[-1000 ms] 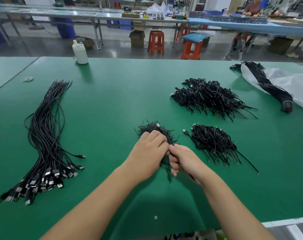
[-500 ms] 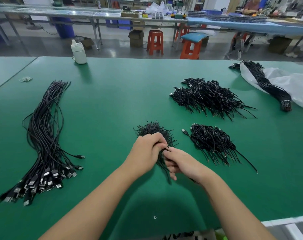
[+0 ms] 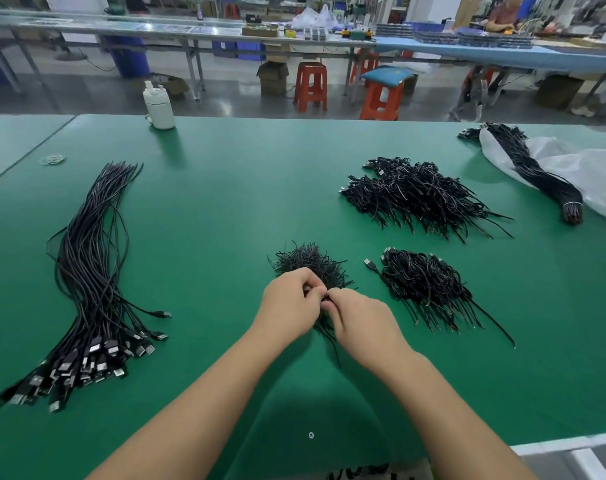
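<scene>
Green surface [image 3: 225, 209]: your L hand [image 3: 289, 303], R hand [image 3: 360, 323] fingers pinch one cable [image 3: 326, 330]; 2 piles [image 3: 422, 282] look done, long batch [image 3: 86, 271] left.

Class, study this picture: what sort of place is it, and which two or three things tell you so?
Probably a factory assembly hall: heaps of USB cables on a long green workbench, left hand and right hand gripping a black cable, benches and plastic stools behind.

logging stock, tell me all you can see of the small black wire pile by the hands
The wire pile is a bristly tuft of short black strands, plastic-coated by the look, lying on the green table. Its near edge is hidden under the left hand and right hand, which pinch strands between their fingertips.
</scene>
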A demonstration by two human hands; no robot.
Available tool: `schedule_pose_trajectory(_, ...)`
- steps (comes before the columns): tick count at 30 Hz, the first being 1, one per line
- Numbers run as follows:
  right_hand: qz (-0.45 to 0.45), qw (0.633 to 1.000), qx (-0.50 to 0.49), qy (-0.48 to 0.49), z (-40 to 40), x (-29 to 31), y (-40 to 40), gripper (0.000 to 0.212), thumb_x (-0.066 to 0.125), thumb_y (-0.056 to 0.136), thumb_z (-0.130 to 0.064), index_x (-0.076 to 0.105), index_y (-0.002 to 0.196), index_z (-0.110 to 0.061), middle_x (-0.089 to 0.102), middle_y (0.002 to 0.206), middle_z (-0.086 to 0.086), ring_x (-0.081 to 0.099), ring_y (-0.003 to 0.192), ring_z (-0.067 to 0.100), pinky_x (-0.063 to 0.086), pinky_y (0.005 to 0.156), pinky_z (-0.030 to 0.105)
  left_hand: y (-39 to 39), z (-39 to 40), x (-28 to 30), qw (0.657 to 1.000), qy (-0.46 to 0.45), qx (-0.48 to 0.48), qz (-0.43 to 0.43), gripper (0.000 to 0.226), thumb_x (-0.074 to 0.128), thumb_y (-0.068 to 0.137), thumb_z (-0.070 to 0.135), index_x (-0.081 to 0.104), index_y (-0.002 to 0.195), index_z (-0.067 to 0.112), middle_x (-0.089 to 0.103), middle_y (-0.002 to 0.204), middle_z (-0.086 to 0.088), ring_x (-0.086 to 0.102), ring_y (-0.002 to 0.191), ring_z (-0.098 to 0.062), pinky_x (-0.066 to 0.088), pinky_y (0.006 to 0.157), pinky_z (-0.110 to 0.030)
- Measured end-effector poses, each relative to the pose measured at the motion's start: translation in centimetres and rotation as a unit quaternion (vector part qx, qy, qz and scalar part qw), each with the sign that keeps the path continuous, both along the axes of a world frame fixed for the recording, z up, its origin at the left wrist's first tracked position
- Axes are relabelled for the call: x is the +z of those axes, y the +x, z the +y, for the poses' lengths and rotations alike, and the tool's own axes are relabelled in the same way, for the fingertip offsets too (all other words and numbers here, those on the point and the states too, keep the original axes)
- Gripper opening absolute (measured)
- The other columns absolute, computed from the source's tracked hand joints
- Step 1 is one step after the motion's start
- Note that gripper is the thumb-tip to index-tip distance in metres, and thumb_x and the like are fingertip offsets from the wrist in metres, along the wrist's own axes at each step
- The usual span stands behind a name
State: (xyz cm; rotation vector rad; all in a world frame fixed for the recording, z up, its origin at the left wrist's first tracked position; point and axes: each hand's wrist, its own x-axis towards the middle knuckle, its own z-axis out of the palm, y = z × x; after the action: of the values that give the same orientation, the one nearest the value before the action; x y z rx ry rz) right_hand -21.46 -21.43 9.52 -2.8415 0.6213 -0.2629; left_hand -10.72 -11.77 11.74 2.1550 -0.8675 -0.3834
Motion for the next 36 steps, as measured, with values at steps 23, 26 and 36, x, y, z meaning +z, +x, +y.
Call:
schedule_pose_trajectory(23, 0.087, 0.992, 0.051, -0.070, -0.2, -2.0, 0.0, 0.023, 0.033, 0.104, -0.036, 0.047, 0.093, -0.022, 0.067, 0.094, 0.003, 0.065, 0.083, 0.031, 0.031, 0.060, 0.035, 0.0, 0.5, 0.4, 0.985, 0.119, -0.091, -0.081, 0.009, 0.071, 0.082, 0.021, 0.073, 0.075, 0.027, 0.071, 0.081, 0.010, 0.061, 0.086, -0.015, 0.045, 0.080, -0.028)
schedule_pose_trajectory(26, 0.102, 0.990, 0.063, -0.074, -0.3, -2.1, 0.1, 0.018, 0.037, 0.104, -0.035, 0.039, 0.089, -0.025, 0.066, 0.094, 0.003, 0.066, 0.084, 0.030, 0.030, 0.060, 0.034, -0.1, 0.2, 0.2, 0.972, 0.159, -0.082, -0.150, 0.015, 0.066, 0.084, 0.021, 0.065, 0.071, 0.028, 0.072, 0.085, 0.007, 0.062, 0.088, -0.016, 0.040, 0.072, -0.026)
schedule_pose_trajectory(36, 0.026, 0.966, 0.052, -0.250, -0.3, 0.0, 0.6, 0.031, 0.069, 0.082, -0.039, 0.066, 0.106, -0.021, 0.061, 0.118, 0.006, 0.051, 0.118, 0.032, 0.039, 0.100, 0.042, 0.6, 0.5, -1.2, 0.959, 0.218, -0.051, -0.171, 0.016, 0.053, 0.088, 0.023, 0.067, 0.086, 0.016, 0.072, 0.091, -0.004, 0.066, 0.088, -0.028, 0.055, 0.076, -0.034)
